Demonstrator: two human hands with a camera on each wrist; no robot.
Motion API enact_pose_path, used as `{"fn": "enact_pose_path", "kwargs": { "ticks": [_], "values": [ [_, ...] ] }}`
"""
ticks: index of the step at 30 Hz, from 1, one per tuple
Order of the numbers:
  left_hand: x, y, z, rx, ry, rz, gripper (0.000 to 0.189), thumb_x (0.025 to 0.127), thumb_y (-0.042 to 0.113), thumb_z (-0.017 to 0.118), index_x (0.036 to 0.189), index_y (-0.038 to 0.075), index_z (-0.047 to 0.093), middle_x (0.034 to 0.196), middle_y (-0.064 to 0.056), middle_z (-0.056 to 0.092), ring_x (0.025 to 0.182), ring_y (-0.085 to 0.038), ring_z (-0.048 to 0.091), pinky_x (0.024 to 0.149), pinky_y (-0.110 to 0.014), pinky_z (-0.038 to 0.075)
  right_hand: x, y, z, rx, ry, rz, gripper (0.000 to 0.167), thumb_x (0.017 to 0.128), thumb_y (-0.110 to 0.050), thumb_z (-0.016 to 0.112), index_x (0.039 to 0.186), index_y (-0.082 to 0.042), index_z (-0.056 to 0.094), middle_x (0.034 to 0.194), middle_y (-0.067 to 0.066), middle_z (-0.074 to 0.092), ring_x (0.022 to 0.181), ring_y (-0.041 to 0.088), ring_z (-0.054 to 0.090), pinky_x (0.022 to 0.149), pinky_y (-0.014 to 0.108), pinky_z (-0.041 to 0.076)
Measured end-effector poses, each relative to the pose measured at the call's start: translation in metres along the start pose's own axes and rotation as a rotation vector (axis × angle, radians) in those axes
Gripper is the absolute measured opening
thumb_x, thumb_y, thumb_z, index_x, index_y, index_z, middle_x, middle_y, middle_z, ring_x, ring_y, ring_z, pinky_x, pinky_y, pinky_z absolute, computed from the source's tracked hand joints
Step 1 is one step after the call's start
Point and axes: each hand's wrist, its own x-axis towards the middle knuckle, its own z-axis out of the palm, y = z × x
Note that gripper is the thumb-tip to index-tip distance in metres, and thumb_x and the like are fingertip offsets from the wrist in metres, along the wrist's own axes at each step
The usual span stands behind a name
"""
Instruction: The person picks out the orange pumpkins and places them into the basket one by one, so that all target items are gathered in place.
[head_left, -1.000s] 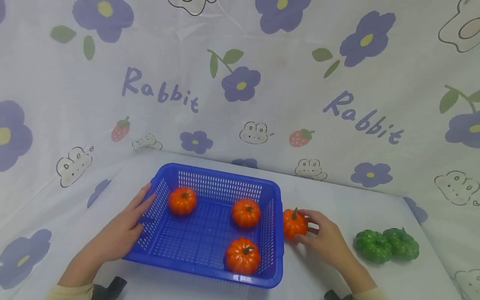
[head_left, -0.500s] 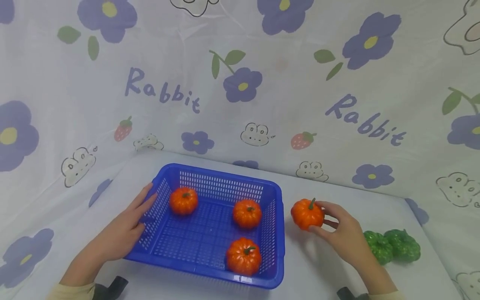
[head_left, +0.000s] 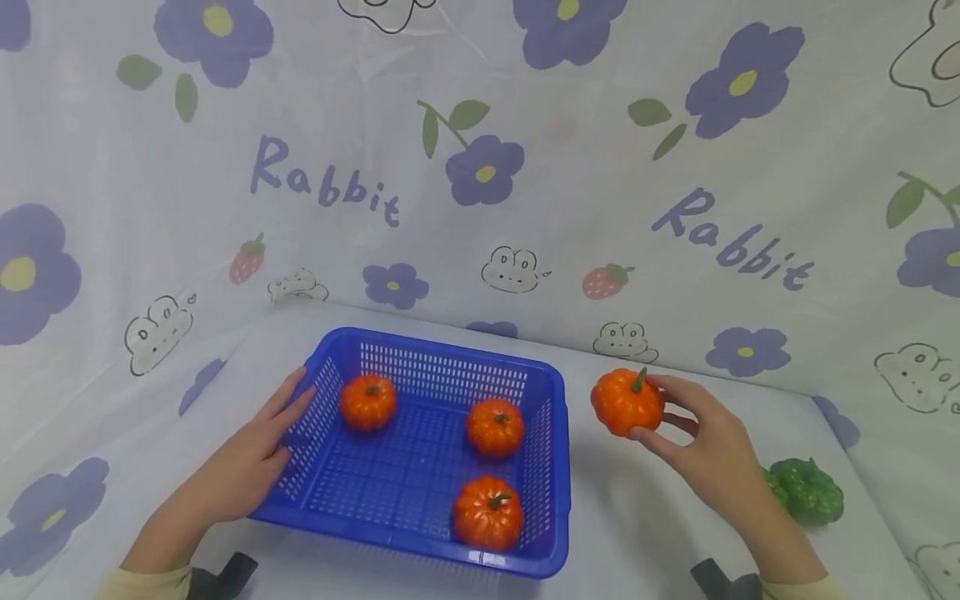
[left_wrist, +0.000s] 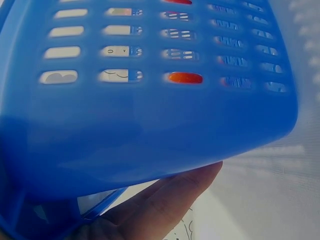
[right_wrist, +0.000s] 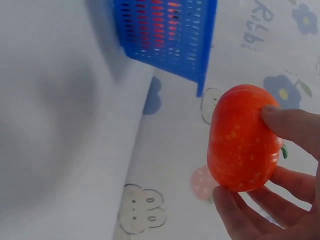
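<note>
My right hand (head_left: 716,446) holds an orange toy pumpkin (head_left: 628,402) with a green stem, raised beside the basket's right end. In the right wrist view, thumb and fingertips pinch the pumpkin (right_wrist: 243,140) from opposite sides. At the left end of a blue slotted plastic basket (head_left: 566,492), my left hand (head_left: 238,467) grips the rim. The left wrist view shows a finger (left_wrist: 167,200) against the basket's outer side (left_wrist: 150,135). Three more orange pumpkins sit inside: one at the back left (head_left: 368,402), one at the right (head_left: 495,427), one at the front right (head_left: 488,512).
Green toy pumpkins (head_left: 807,492) lie at the right of the white table (head_left: 611,533), partly hidden behind the right forearm. A printed cloth (head_left: 562,217) with flowers, rabbits and strawberries hangs behind the table.
The right hand has lifted the orange pumpkin from beside the basket, moving it up and to the right. The left hand and basket have stayed in place.
</note>
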Motion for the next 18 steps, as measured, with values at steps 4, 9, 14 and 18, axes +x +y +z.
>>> {"fn": "enact_pose_path", "kwargs": {
  "ticks": [4,9,14,18],
  "values": [
    [-0.001,-0.002,0.001,-0.007,0.001,0.006,0.072,0.1,-0.01,0.052,0.168,-0.001,0.032,0.182,-0.014,0.006,0.162,-0.047,0.02,0.123,-0.06,0.024,0.004,-0.011,-0.002,-0.004,0.013,-0.032,0.072,0.085,-0.007,0.093,0.15,-0.005,0.062,0.144,0.017,0.065,0.126,0.041,0.066,0.095,0.02,0.054],
    [-0.002,-0.002,0.003,-0.008,0.01,0.016,0.072,0.099,-0.011,0.051,0.168,-0.003,0.032,0.181,-0.015,0.007,0.161,-0.048,0.019,0.127,-0.051,0.02,0.009,-0.024,-0.003,-0.001,0.003,-0.056,0.072,0.086,-0.008,0.092,0.151,-0.004,0.061,0.145,0.018,0.064,0.126,0.04,0.066,0.095,0.019,0.054],
    [-0.001,-0.001,0.002,-0.004,0.007,0.021,0.073,0.098,-0.011,0.052,0.168,-0.003,0.032,0.181,-0.015,0.006,0.161,-0.049,0.02,0.126,-0.057,0.023,0.012,-0.03,-0.002,-0.003,0.009,-0.088,0.072,0.085,-0.005,0.092,0.15,-0.004,0.062,0.145,0.018,0.065,0.127,0.041,0.065,0.095,0.027,0.056],
    [0.0,-0.001,0.002,0.001,0.007,0.019,0.073,0.099,-0.011,0.053,0.168,-0.002,0.031,0.181,-0.015,0.006,0.161,-0.049,0.021,0.121,-0.066,0.026,0.014,-0.033,0.001,-0.001,0.013,-0.11,0.073,0.085,-0.004,0.092,0.151,-0.005,0.061,0.146,0.017,0.064,0.129,0.041,0.065,0.095,0.039,0.057]
  ]
}}
